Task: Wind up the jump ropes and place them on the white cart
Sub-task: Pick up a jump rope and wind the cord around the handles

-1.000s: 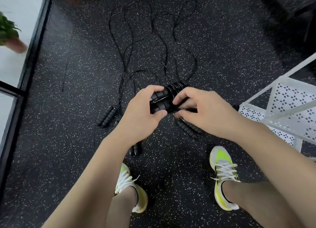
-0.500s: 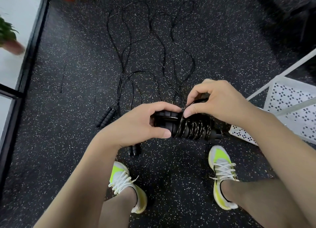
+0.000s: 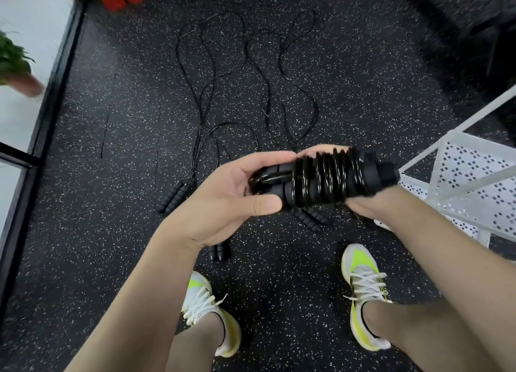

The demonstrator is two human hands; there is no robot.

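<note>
You held the wound jump rope (image 3: 325, 176) in both hands, level above the speckled black floor (image 3: 111, 232). Your left hand (image 3: 223, 198) gripped the handle end, fingers over the top and thumb pressed underneath, where a loop of black cord bent back on itself. Your right hand (image 3: 360, 204) cupped the bundle from below, its fingertips showing behind the coils, so the two hands sat close together on the one rope. The cord ran in tight glossy turns round the paired handles. Just to your right stood the white cart (image 3: 469, 182), its perforated shelf near the bundle's far end but not touching it. The other jump ropes (image 3: 206, 73) lay unwound on the floor ahead of you, their foam handles (image 3: 174, 197) nearest your yellow-and-white shoes (image 3: 363, 293).
</note>
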